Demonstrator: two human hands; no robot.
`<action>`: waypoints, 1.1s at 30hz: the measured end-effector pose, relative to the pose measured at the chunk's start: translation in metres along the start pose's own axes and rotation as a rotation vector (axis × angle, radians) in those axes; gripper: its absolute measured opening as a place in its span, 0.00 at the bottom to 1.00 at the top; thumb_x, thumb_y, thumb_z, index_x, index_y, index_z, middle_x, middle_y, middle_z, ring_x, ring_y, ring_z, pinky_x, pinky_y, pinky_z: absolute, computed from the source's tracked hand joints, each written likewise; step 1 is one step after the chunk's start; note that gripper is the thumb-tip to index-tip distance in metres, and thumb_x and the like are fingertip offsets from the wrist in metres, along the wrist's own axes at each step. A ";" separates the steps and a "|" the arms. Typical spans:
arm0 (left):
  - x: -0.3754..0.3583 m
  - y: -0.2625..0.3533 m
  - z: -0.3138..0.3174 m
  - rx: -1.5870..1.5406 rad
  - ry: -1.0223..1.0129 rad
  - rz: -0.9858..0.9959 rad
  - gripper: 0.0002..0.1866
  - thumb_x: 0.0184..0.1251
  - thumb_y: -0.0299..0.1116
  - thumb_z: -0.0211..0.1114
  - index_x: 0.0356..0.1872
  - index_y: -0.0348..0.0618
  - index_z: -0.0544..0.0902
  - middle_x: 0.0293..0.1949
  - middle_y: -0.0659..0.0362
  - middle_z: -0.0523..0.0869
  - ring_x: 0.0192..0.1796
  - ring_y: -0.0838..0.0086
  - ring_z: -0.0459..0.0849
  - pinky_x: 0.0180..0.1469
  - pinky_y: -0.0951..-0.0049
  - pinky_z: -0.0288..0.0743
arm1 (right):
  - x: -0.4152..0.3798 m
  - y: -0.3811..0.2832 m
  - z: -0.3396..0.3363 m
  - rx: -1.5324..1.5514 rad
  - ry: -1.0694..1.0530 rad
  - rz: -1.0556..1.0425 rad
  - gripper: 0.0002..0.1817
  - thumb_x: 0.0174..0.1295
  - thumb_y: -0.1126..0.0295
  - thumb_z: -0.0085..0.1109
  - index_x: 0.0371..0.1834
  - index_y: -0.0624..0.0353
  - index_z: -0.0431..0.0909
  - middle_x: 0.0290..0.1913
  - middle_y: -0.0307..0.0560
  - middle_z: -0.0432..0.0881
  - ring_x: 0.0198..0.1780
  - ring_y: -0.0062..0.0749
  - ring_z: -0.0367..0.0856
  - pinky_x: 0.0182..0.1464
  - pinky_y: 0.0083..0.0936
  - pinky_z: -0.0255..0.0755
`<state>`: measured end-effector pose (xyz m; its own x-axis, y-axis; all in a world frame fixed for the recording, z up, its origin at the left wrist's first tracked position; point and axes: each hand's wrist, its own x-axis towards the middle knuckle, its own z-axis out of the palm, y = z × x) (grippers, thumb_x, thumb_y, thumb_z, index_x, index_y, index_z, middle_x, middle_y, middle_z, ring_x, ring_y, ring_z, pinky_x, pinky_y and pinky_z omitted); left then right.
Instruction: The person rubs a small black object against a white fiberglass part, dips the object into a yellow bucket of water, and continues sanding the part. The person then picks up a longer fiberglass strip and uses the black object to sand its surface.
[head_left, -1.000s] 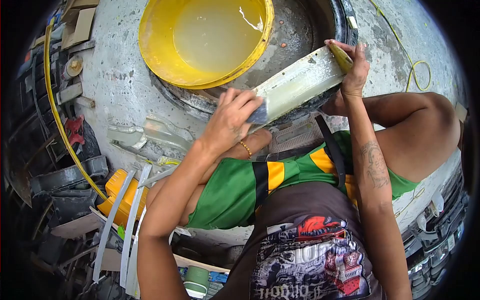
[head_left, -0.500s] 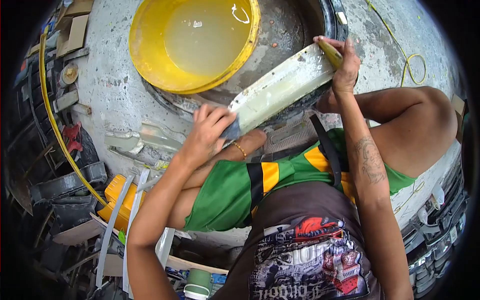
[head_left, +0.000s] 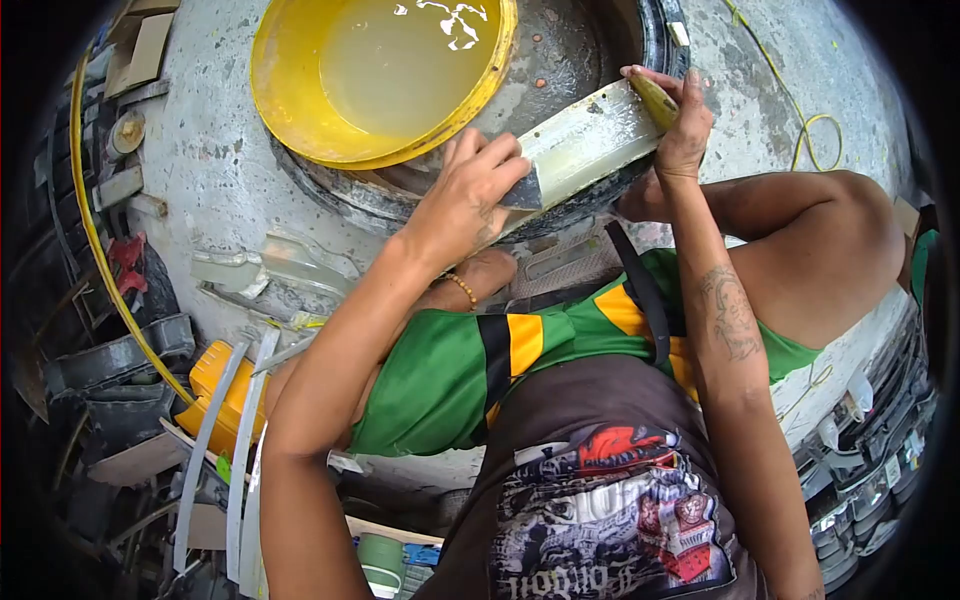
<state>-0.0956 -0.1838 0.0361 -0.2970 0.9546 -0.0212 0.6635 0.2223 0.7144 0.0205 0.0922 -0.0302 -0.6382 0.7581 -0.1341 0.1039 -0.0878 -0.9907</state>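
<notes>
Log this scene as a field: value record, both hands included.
left_hand: left hand grips a dark pad
right_hand: right hand grips the far end of a pale panel
contact: pad against the panel, near its lower-left visible part
panel_pose: slanted, right end farther from the person
tub: yellow tub, cloudy liquid inside
basin: dark round basin, panel across its near side
basin_rim: small white block on it
left_side: yellow hose
unclear: pad material; whether panel touches basin
</notes>
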 end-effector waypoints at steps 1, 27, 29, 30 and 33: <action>-0.002 -0.001 0.001 -0.006 0.006 -0.009 0.29 0.44 0.18 0.71 0.55 0.39 0.84 0.53 0.50 0.82 0.54 0.49 0.76 0.60 0.53 0.72 | 0.001 0.001 -0.001 -0.002 0.003 -0.002 0.41 0.84 0.45 0.34 0.47 0.74 0.90 0.48 0.56 0.93 0.52 0.38 0.90 0.65 0.27 0.76; 0.046 0.016 0.017 -0.002 -0.021 -0.029 0.29 0.45 0.15 0.70 0.56 0.37 0.84 0.54 0.48 0.81 0.56 0.47 0.75 0.63 0.54 0.71 | 0.000 0.007 -0.007 -0.320 0.019 -0.196 0.25 0.80 0.58 0.40 0.39 0.51 0.92 0.42 0.41 0.92 0.47 0.44 0.82 0.63 0.43 0.66; -0.014 -0.003 -0.003 0.051 -0.059 -0.078 0.30 0.44 0.16 0.70 0.56 0.37 0.84 0.54 0.50 0.82 0.56 0.49 0.76 0.64 0.55 0.72 | 0.001 0.005 -0.008 -0.393 0.039 -0.324 0.27 0.80 0.57 0.37 0.39 0.53 0.92 0.40 0.46 0.92 0.44 0.46 0.86 0.55 0.41 0.77; -0.045 -0.011 -0.012 0.067 -0.067 -0.098 0.32 0.42 0.16 0.70 0.57 0.38 0.84 0.55 0.51 0.82 0.57 0.50 0.76 0.65 0.54 0.71 | 0.003 0.004 -0.007 -0.333 0.007 -0.269 0.28 0.80 0.57 0.36 0.40 0.55 0.92 0.40 0.46 0.93 0.41 0.43 0.88 0.52 0.37 0.79; -0.056 -0.018 -0.009 0.053 -0.082 -0.078 0.38 0.37 0.19 0.71 0.61 0.39 0.82 0.59 0.48 0.80 0.61 0.47 0.74 0.67 0.51 0.70 | 0.005 0.017 -0.005 -0.247 0.027 -0.226 0.33 0.83 0.55 0.34 0.41 0.61 0.92 0.44 0.47 0.95 0.43 0.36 0.91 0.54 0.28 0.80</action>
<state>-0.0973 -0.2432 0.0306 -0.2937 0.9464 -0.1342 0.6763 0.3050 0.6705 0.0229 0.0976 -0.0472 -0.6460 0.7577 0.0924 0.1459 0.2414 -0.9594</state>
